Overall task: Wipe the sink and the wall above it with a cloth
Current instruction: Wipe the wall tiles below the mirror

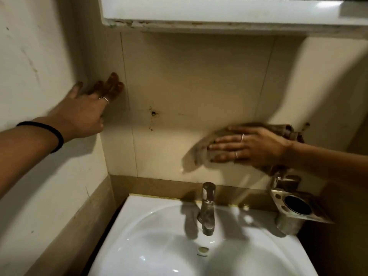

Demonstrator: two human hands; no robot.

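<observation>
I am seeing the left hand [83,114] lying open and flat, fingers spread against the wall [189,80] near the corner, gripping nothing. Lower, the white sink [143,236] is sitting with its tap [207,208] at the middle. The right hand [249,146] is lying flat with fingers stretched out, pressing the brown cloth [201,150] against the wall above a metal holder [294,208]

Home bathroom: white sink [139,226], tap [207,206], tiled wall [189,80].
</observation>
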